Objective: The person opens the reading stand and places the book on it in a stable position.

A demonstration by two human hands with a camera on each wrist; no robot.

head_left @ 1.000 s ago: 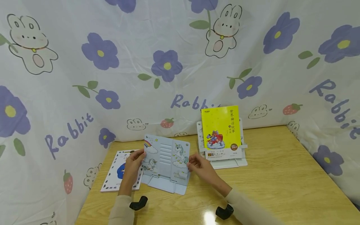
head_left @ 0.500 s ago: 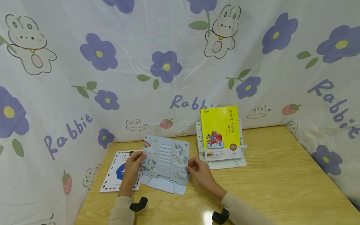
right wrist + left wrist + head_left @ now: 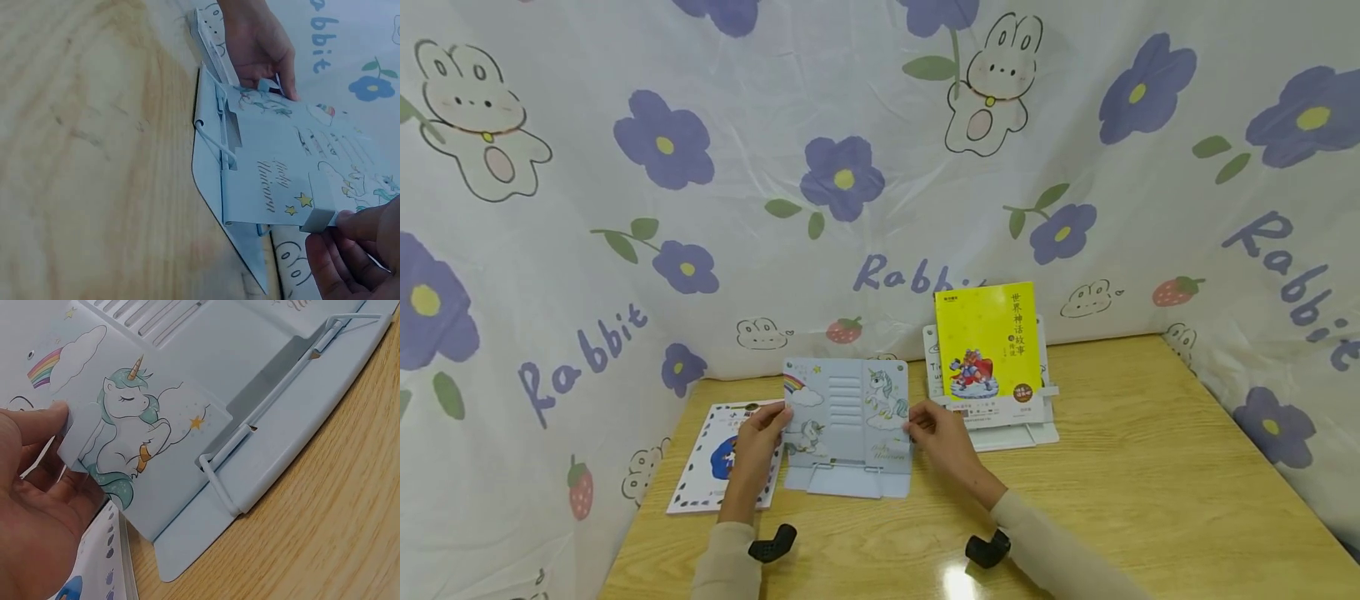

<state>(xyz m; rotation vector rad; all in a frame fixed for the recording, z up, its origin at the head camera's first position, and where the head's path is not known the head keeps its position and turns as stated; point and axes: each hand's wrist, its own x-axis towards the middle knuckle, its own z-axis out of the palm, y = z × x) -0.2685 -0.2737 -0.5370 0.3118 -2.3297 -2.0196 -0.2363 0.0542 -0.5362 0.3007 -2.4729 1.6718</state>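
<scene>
A pale blue book stand point(image 3: 846, 417) with unicorn pictures stands upright on the table, its wire-and-plate foot point(image 3: 846, 481) in front. At its left edge my left hand point(image 3: 758, 442) pinches the panel beside a small folded page clip point(image 3: 81, 440), thumb in front and fingers behind. My right hand point(image 3: 946, 437) pinches the right edge by the other page clip point(image 3: 320, 203), thumb and fingertips on either side. Partly behind my left arm lies a white book point(image 3: 700, 467) with a blue picture on its cover.
Behind and to the right, a yellow book point(image 3: 988, 342) leans on a second white book stand point(image 3: 1047, 417). A rabbit-and-flower cloth point(image 3: 925, 217) hangs behind the wooden table point(image 3: 1112, 500).
The book stand has turned so its front edge now runs nearly straight across; its right side has swung away from me. Both hands have kept their grip, the right moving slightly with it.
</scene>
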